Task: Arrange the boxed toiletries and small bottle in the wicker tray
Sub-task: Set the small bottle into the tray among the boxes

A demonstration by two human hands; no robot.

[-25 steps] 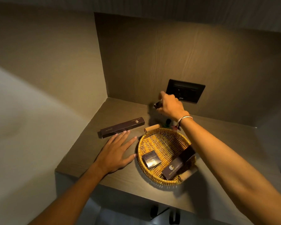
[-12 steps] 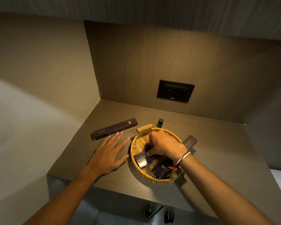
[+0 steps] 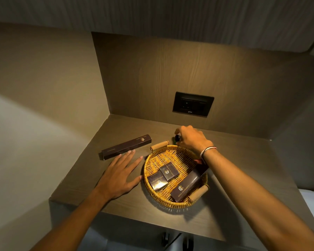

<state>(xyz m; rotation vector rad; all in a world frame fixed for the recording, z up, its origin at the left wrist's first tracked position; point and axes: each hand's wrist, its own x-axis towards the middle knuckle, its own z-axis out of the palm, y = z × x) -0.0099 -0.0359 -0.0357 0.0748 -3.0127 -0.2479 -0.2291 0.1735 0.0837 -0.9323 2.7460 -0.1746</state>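
Head view: a wicker tray (image 3: 170, 202) sits on a wooden surface (image 3: 234, 160), already holding two small boxes (image 3: 169, 171) (image 3: 157, 182) and a long box (image 3: 187, 185). The right hand (image 3: 192, 138) reaches behind the tray, its grip closing around the small bottle (image 3: 177, 138). The left hand (image 3: 119, 175) lies flat, fingers spread. One long box (image 3: 126, 146) remains outside, so roughly two items seem left.

— How's the light?
— Dim, warm, falling from above onto the wicker tray (image 3: 172, 202) at lower centre; frame corners sink into shadow.
— Sharp?
— Fairly, but wide-angle bending curves the edges.
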